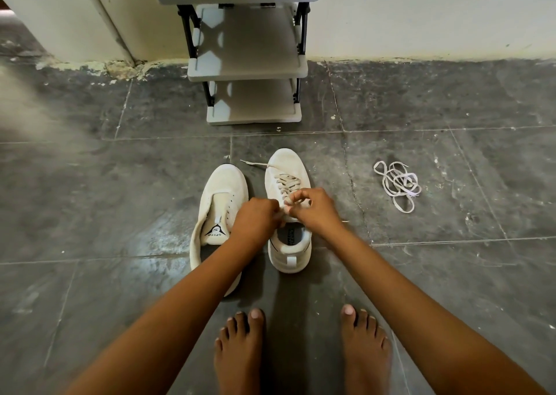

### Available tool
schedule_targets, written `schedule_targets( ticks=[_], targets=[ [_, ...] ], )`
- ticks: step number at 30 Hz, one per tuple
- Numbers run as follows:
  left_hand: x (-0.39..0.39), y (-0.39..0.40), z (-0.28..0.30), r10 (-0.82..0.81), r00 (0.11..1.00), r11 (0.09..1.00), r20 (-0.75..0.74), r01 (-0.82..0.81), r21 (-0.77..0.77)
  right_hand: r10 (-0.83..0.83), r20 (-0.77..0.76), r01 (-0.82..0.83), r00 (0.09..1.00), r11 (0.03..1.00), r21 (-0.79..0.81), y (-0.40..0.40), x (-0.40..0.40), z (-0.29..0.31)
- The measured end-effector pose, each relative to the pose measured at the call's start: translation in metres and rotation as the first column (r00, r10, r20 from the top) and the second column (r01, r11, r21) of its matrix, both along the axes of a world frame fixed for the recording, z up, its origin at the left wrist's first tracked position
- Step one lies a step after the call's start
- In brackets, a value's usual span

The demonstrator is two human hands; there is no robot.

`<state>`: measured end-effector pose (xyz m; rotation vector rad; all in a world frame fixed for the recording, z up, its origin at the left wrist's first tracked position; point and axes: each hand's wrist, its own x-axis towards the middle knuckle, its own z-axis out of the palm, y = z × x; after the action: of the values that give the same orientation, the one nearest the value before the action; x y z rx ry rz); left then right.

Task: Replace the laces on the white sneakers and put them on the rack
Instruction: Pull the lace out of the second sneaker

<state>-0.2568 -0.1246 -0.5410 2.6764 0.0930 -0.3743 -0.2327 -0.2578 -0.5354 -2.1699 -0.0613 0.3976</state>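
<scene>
Two white sneakers stand side by side on the dark tiled floor. The left sneaker (221,196) has no lace and its tongue lies open. The right sneaker (287,169) carries a beige lace (285,182) through its eyelets, with one loose end (251,163) trailing off toward the left of the toe. My left hand (255,220) and my right hand (313,209) meet over the top eyelets of the right sneaker, and both pinch the lace there. A loose white lace (397,184) lies coiled on the floor to the right.
A grey shoe rack (252,66) with black posts stands against the white wall straight ahead, its shelves bare. My two bare feet (301,349) are planted on the tiles just behind the sneakers. A wall corner juts out at the far left.
</scene>
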Motion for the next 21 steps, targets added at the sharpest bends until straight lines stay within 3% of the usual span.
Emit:
schedule_targets(
  ticks=[1, 3, 5, 7, 9, 11, 13, 14, 15, 16, 17, 18, 19, 20, 21],
  targets=[
    [0.0, -0.001, 0.001, -0.008, 1.0, 1.0, -0.003, 0.008, 0.009, 0.158, 0.102, -0.126, 0.982, 0.955, -0.269, -0.006, 0.001, -0.004],
    [-0.002, 0.0, 0.002, -0.006, 1.0, 1.0, 0.002, 0.006, -0.001, 0.406, 0.286, -0.171, 0.868, 0.785, -0.596, -0.015, 0.001, 0.0],
    [-0.003, 0.002, 0.001, 0.005, 1.0, 1.0, 0.011, -0.005, -0.03, 0.589, 0.425, -0.136, 0.687, 0.679, -0.721, -0.015, -0.003, -0.001],
    [-0.004, 0.002, 0.003, 0.006, 1.0, 0.999, 0.015, -0.005, -0.041, 0.624, 0.465, -0.085, 0.628, 0.649, -0.756, -0.014, -0.004, 0.001],
    [-0.004, 0.002, 0.003, 0.001, 1.0, 1.0, 0.017, -0.001, -0.024, 0.468, 0.416, -0.125, 0.78, 0.767, -0.629, -0.008, 0.002, 0.007],
    [-0.005, 0.004, 0.002, 0.022, 0.999, 1.0, 0.025, -0.022, 0.003, 0.145, 0.099, -0.126, 0.984, 0.975, -0.182, -0.001, 0.003, 0.019],
    [-0.007, 0.008, 0.0, 0.053, 0.998, 0.998, 0.034, -0.054, 0.018, 0.032, -0.142, 0.011, 0.989, 0.957, 0.291, 0.006, 0.003, 0.024],
    [-0.008, 0.008, -0.002, 0.062, 0.997, 0.998, 0.038, -0.062, 0.011, 0.025, -0.159, 0.036, 0.987, 0.929, 0.369, 0.007, -0.001, 0.024],
    [-0.008, 0.007, -0.002, 0.065, 0.997, 0.998, 0.035, -0.065, -0.007, 0.039, -0.145, 0.014, 0.989, 0.937, 0.348, 0.006, -0.004, 0.023],
    [-0.008, 0.006, -0.002, 0.058, 0.998, 0.998, 0.028, -0.057, -0.026, 0.108, -0.049, -0.1, 0.993, 0.984, 0.148, 0.0, -0.002, 0.019],
    [-0.008, 0.003, 0.0, 0.041, 0.999, 0.999, 0.017, -0.041, -0.032, 0.247, 0.054, -0.232, 0.968, 0.953, -0.195, -0.007, -0.001, 0.014],
    [-0.007, 0.001, 0.001, 0.02, 1.0, 0.999, 0.014, -0.02, -0.026, 0.391, 0.143, -0.276, 0.909, 0.824, -0.495, -0.013, -0.001, 0.01],
    [-0.006, -0.001, 0.001, 0.011, 1.0, 1.0, 0.025, -0.01, -0.025, 0.509, 0.227, -0.237, 0.83, 0.69, -0.684, -0.019, -0.001, 0.007],
    [-0.006, 0.0, 0.0, 0.014, 0.999, 0.999, 0.035, -0.013, -0.035, 0.595, 0.294, -0.178, 0.748, 0.607, -0.774, -0.022, -0.002, 0.004],
    [-0.006, 0.001, -0.001, 0.021, 0.999, 0.999, 0.034, -0.019, -0.044, 0.647, 0.348, -0.148, 0.679, 0.585, -0.798, -0.022, -0.006, 0.001]
  ],
)
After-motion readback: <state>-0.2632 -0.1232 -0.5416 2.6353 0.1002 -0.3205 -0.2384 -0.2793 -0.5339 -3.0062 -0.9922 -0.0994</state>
